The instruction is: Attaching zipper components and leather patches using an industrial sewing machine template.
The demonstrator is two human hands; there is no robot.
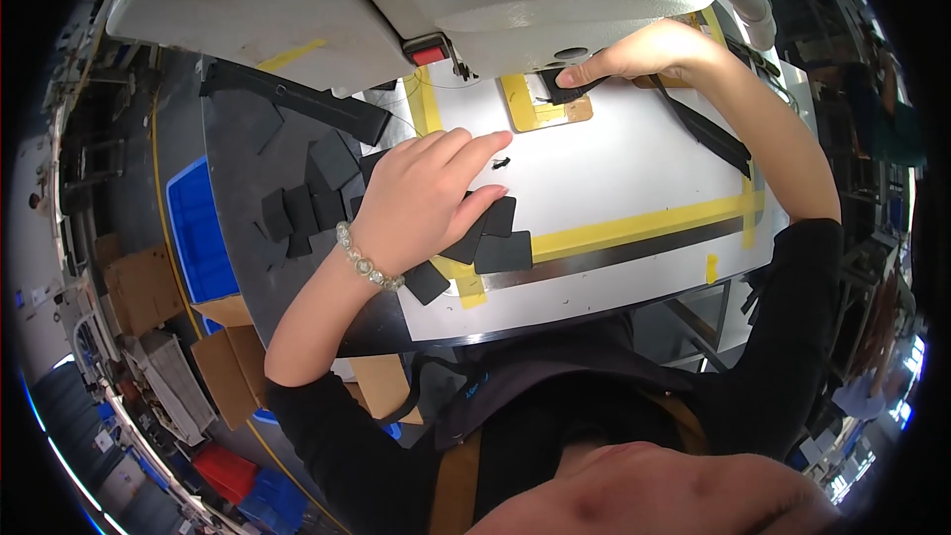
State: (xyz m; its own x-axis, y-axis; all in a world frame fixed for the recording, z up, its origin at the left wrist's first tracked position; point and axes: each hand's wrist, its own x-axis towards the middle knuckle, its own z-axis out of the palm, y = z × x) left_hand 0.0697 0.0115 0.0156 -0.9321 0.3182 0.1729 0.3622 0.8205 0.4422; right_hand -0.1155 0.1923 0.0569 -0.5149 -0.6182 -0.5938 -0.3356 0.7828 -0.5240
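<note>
My left hand (421, 188), a beaded bracelet at its wrist, reaches over the worktable with its thumb and index finger apart and nothing between them. Beneath and beside it lie several flat black rectangular pieces (503, 252). A tiny dark scrap (501, 162) sits near its fingertips on the white sheet (614, 159). My right hand (649, 52) presses its thumb onto a small black piece (565, 86), whose material I cannot make out. That piece is over a yellow-edged plate (520, 104) beside the sewing machine (416, 0). The right hand's other fingers are mostly hidden.
The machine's body overhangs the far side of the table. Yellow tape (634, 225) borders the white sheet. A black strap (715, 134) lies at the right, and a long black bar (297, 104) at the left. Left of the table are a blue bin (198, 228) and a cardboard box (233, 372).
</note>
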